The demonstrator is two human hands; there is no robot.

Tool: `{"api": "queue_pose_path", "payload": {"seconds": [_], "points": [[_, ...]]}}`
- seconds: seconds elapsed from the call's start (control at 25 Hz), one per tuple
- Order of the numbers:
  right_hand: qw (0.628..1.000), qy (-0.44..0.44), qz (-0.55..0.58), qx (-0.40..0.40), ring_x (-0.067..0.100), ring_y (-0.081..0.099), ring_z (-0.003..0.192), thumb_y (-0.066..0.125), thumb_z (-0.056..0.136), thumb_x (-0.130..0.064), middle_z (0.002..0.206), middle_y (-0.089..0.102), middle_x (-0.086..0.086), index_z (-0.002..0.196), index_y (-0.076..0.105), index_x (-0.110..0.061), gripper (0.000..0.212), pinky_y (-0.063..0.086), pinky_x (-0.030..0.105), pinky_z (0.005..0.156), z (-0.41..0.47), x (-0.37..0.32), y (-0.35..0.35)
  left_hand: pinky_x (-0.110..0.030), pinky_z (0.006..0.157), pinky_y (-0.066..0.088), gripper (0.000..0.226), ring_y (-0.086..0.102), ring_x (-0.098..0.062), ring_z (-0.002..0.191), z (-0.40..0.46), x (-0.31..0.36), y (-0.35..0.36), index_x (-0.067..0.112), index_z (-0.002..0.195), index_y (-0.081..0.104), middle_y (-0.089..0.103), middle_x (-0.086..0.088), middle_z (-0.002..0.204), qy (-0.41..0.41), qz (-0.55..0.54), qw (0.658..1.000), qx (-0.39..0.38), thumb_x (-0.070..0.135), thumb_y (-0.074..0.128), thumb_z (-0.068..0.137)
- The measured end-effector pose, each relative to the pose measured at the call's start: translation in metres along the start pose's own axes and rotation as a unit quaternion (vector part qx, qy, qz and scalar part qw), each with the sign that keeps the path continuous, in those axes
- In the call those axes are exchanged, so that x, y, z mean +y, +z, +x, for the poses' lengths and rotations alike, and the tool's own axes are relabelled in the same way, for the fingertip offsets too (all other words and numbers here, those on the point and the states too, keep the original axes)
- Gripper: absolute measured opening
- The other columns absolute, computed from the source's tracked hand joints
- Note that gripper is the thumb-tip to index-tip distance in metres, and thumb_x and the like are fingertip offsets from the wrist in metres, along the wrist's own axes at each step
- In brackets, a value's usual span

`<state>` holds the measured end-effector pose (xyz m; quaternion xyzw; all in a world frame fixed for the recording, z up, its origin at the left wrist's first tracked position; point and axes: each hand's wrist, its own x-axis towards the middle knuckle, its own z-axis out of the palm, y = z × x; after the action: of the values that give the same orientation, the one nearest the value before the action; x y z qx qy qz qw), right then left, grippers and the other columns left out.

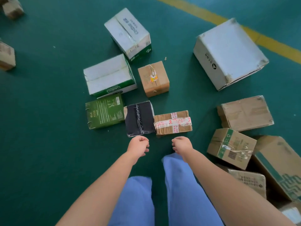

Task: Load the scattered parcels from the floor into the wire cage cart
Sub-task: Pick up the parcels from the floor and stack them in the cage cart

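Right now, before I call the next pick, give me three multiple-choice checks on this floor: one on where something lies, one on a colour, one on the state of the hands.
1. What lies directly right of the black parcel?
A. a brown parcel with red-printed tape
B. the big white box
C. the green flat box

2. What colour is the stripe on the floor?
A. red
B. yellow
C. white

3. What are the left hand and right hand doing?
A. both gripping the black parcel
B. one lifting a white box
C. both empty, fingers loosely curled

Answers:
1. A: the taped brown parcel sits against its right edge.
2. B: the stripe at upper right is yellow.
3. C: neither hand touches a parcel.
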<state>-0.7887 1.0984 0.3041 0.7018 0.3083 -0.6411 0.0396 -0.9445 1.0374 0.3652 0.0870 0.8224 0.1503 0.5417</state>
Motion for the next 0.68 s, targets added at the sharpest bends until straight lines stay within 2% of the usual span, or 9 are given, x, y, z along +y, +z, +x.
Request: {"api": "queue_pose_path", "payload": {"seconds": [0.08,0.16,0.24,0.36,0.44,0.52,0.6,0.68], "points": [[1.000,0.008,-0.021,-0.008,0.024,0.048,0.074,0.054,0.090,-0.013,0.083,0.057,0.007,0.081,0.057,-0.016,0.010,0.037,0.034,0.068,0.043,-0.013,0.005,-0.035,0.081,0.052,0.017,0.058,-0.016,0.075,0.041,0.018,0.015,0.014,0.097,0.057,0.061,-0.002,0.088,-0.015,-0.019,1.000,0.006,0.008,0.041,0.097],[0.999,0.006,-0.044,-0.017,0.024,0.050,0.080,0.053,0.092,-0.016,0.090,0.058,0.006,0.093,0.059,-0.015,0.006,0.038,0.033,0.070,0.077,-0.024,0.013,-0.031,0.074,0.050,0.017,0.057,-0.015,0.071,0.084,0.023,0.028,0.014,0.096,0.057,0.060,-0.003,0.086,-0.029,-0.015,0.999,0.005,0.007,0.041,0.097],[0.996,-0.005,-0.088,-0.024,0.022,0.054,0.088,0.051,0.095,-0.019,0.104,0.060,0.006,0.115,0.058,-0.014,0.021,0.042,0.031,0.075,0.114,-0.028,0.015,-0.031,0.072,0.049,0.017,0.056,-0.015,0.071,0.130,0.019,0.044,0.015,0.093,0.057,0.060,-0.004,0.087,-0.047,-0.002,0.999,0.001,0.007,0.042,0.096],[0.980,-0.034,-0.196,-0.005,0.022,0.054,0.098,0.050,0.096,-0.020,0.128,0.054,0.006,0.134,0.048,-0.015,0.038,0.045,0.032,0.082,0.173,-0.020,0.008,-0.038,0.084,0.052,0.014,0.056,-0.019,0.079,0.203,0.009,0.074,0.018,0.092,0.058,0.058,-0.004,0.089,-0.063,0.041,0.997,-0.010,0.009,0.047,0.095],[0.929,-0.096,-0.357,0.017,0.026,0.047,0.118,0.056,0.092,-0.024,0.139,0.043,0.007,0.138,0.041,-0.016,0.049,0.043,0.036,0.092,0.209,-0.011,0.002,-0.040,0.090,0.051,0.012,0.056,-0.022,0.087,0.245,0.000,0.094,0.021,0.093,0.056,0.058,-0.004,0.094,-0.055,0.063,0.996,-0.017,0.013,0.049,0.095],[0.865,-0.152,-0.478,0.026,0.028,0.032,0.134,0.064,0.087,-0.030,0.149,0.030,0.008,0.144,0.031,-0.019,0.068,0.036,0.040,0.104,0.247,-0.007,0.001,-0.037,0.085,0.049,0.011,0.054,-0.022,0.085,0.283,-0.012,0.113,0.022,0.100,0.055,0.057,-0.005,0.100,-0.054,0.071,0.996,-0.020,0.014,0.048,0.095],[0.798,-0.187,-0.572,0.012,0.030,0.010,0.146,0.071,0.082,-0.036,0.159,0.006,0.010,0.152,0.013,-0.024,0.092,0.020,0.043,0.115,0.281,-0.006,0.003,-0.036,0.078,0.048,0.018,0.051,-0.019,0.078,0.311,-0.027,0.126,0.022,0.111,0.053,0.057,-0.004,0.105,-0.063,0.074,0.995,-0.018,0.016,0.048,0.095],[0.707,-0.219,-0.673,0.001,0.034,-0.014,0.147,0.075,0.077,-0.044,0.159,-0.019,0.013,0.153,-0.009,-0.028,0.114,0.002,0.046,0.119,0.314,-0.005,0.009,-0.036,0.080,0.048,0.024,0.054,-0.020,0.084,0.332,-0.043,0.138,0.021,0.119,0.051,0.056,-0.002,0.112,-0.077,0.072,0.994,-0.029,0.018,0.049,0.096]]}}
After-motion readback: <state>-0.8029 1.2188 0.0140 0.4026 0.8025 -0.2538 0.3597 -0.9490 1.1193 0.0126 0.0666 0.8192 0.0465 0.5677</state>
